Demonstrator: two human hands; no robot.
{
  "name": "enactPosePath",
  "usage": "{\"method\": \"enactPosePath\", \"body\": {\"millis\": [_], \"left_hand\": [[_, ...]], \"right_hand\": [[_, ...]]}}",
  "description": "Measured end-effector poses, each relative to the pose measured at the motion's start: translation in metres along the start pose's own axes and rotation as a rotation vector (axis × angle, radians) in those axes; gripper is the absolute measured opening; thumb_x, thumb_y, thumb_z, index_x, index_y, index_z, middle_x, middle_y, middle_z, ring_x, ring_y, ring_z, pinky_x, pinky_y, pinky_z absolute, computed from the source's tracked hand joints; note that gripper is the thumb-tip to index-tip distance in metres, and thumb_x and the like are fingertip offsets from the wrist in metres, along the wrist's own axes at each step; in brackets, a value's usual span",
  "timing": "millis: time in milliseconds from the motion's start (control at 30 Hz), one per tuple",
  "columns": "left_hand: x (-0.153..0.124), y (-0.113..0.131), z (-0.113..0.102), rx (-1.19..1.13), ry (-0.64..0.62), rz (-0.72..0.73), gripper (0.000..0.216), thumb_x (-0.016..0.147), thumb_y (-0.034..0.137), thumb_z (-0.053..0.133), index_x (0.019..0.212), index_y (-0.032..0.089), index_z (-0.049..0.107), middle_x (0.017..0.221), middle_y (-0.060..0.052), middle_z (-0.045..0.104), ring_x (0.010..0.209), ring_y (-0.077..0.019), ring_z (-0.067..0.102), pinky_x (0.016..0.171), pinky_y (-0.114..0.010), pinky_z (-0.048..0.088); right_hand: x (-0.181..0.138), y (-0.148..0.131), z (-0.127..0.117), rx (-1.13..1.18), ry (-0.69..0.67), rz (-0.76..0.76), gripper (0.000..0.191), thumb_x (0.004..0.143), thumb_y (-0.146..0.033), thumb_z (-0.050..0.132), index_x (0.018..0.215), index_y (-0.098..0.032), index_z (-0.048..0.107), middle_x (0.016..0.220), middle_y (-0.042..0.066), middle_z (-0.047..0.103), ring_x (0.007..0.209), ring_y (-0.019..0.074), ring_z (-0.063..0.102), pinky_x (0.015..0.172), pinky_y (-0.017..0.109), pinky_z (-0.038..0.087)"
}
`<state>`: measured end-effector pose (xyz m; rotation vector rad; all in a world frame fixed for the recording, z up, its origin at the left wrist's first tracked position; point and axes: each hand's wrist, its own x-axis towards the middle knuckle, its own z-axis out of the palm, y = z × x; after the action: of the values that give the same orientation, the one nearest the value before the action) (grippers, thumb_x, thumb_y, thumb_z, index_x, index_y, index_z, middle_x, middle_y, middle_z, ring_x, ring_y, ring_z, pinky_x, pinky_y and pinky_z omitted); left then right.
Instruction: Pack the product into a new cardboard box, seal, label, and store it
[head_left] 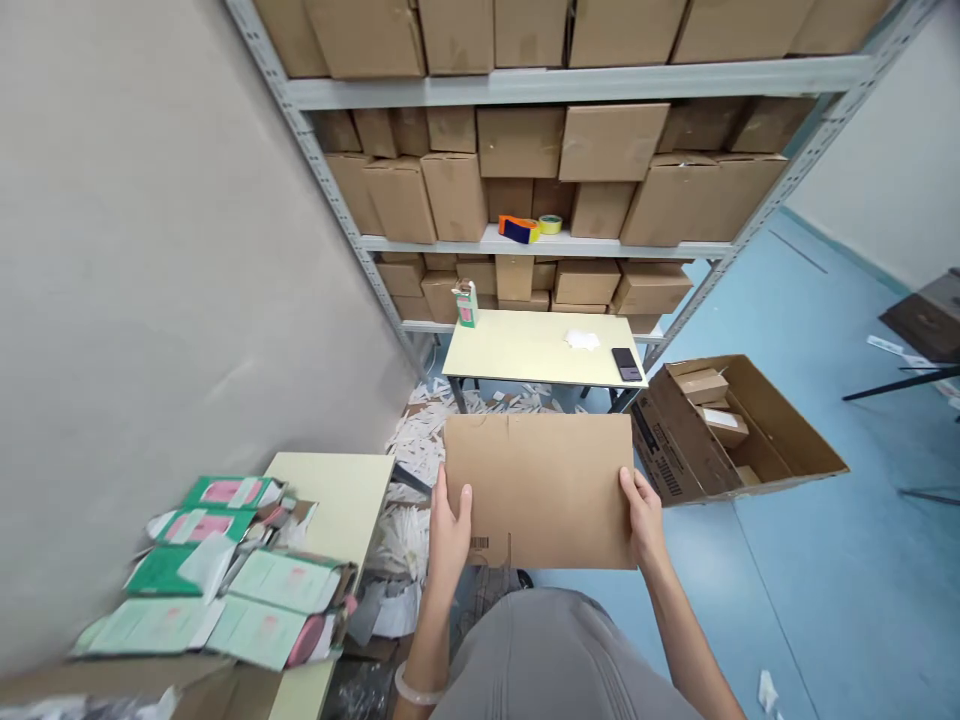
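Between my two hands is a flat brown piece of cardboard [544, 485], perhaps a folded-flat box, with a small barcode near its lower left corner. My left hand [450, 525] grips its left edge, thumb on the near face. On the right edge, my right hand [641, 515] has its thumb in front and the fingers partly hidden behind. The cardboard is held in front of my body, on the near side of a pale yellow table [517, 345]. A phone [626, 364], some white paper [582, 340] and a green and white carton [466, 303] rest on that table.
Shelves [570, 85] filled with brown boxes stand behind the table, holding tape rolls [550, 224] too. A large open carton [795, 430] with small boxes sits on the floor at right. Green packages [277, 580] cover a left side table [337, 490]. Paper scraps [420, 435] litter the floor.
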<state>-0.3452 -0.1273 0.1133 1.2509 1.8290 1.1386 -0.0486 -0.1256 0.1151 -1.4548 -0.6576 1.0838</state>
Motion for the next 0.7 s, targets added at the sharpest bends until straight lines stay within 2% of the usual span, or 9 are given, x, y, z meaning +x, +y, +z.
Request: {"method": "enactPosePath", "body": {"millis": [100, 167, 267, 367, 467, 600, 700], "left_hand": [[0.027, -0.005, 0.029, -0.041, -0.102, -0.003, 0.066, 0.091, 0.055, 0.046, 0.145, 0.019, 0.036, 0.154, -0.013, 0.035, 0.144, -0.0246, 0.031, 0.119, -0.042, 0.026], [0.053, -0.012, 0.045, -0.066, -0.176, -0.012, 0.065, 0.091, 0.055, 0.046, 0.144, 0.019, 0.037, 0.153, -0.013, 0.038, 0.143, -0.0244, 0.033, 0.119, -0.042, 0.026], [0.105, -0.025, 0.071, -0.057, -0.236, -0.027, 0.062, 0.090, 0.053, 0.047, 0.141, 0.018, 0.040, 0.150, -0.014, 0.041, 0.141, -0.0248, 0.036, 0.118, -0.042, 0.028], [0.170, -0.027, 0.100, -0.033, -0.210, -0.015, 0.058, 0.090, 0.050, 0.048, 0.138, 0.017, 0.044, 0.147, -0.015, 0.045, 0.139, -0.0262, 0.039, 0.117, -0.044, 0.029], [0.241, -0.005, 0.124, -0.030, -0.152, 0.004, 0.056, 0.090, 0.048, 0.048, 0.137, 0.017, 0.046, 0.144, -0.015, 0.049, 0.138, -0.0275, 0.041, 0.117, -0.046, 0.029], [0.336, 0.047, 0.144, -0.093, -0.085, 0.081, 0.057, 0.092, 0.049, 0.046, 0.140, 0.018, 0.043, 0.147, -0.013, 0.045, 0.139, -0.0253, 0.038, 0.118, -0.042, 0.028], [0.397, 0.083, 0.160, -0.172, -0.076, 0.106, 0.060, 0.094, 0.050, 0.042, 0.143, 0.018, 0.038, 0.151, -0.012, 0.040, 0.142, -0.0234, 0.034, 0.120, -0.040, 0.025]], "right_hand": [[0.020, 0.006, -0.007, -0.049, 0.101, -0.016, 0.048, 0.072, -0.066, 0.066, 0.083, -0.020, 0.065, 0.085, 0.001, 0.071, 0.081, 0.0205, 0.059, 0.066, 0.027, 0.044], [0.033, 0.013, -0.006, -0.073, 0.153, -0.003, 0.048, 0.073, -0.067, 0.063, 0.085, -0.021, 0.066, 0.090, 0.002, 0.072, 0.086, 0.0225, 0.060, 0.071, 0.029, 0.046], [0.059, 0.025, 0.006, -0.084, 0.189, 0.042, 0.051, 0.074, -0.070, 0.060, 0.093, -0.023, 0.068, 0.102, 0.004, 0.072, 0.098, 0.0260, 0.061, 0.080, 0.033, 0.049], [0.102, 0.030, 0.032, -0.144, 0.169, 0.042, 0.050, 0.076, -0.070, 0.056, 0.094, -0.025, 0.066, 0.103, 0.004, 0.072, 0.099, 0.0272, 0.062, 0.083, 0.036, 0.050], [0.162, 0.011, 0.069, -0.258, 0.159, -0.019, 0.046, 0.077, -0.068, 0.056, 0.092, -0.025, 0.064, 0.096, 0.004, 0.072, 0.098, 0.0275, 0.063, 0.085, 0.038, 0.050], [0.252, -0.046, 0.121, -0.319, 0.140, -0.126, 0.049, 0.078, -0.067, 0.055, 0.102, -0.025, 0.063, 0.102, 0.005, 0.071, 0.110, 0.0289, 0.060, 0.091, 0.038, 0.048], [0.310, -0.088, 0.152, -0.330, 0.140, -0.186, 0.052, 0.081, -0.067, 0.051, 0.108, -0.025, 0.060, 0.112, 0.006, 0.069, 0.117, 0.0278, 0.057, 0.097, 0.038, 0.046]]}}
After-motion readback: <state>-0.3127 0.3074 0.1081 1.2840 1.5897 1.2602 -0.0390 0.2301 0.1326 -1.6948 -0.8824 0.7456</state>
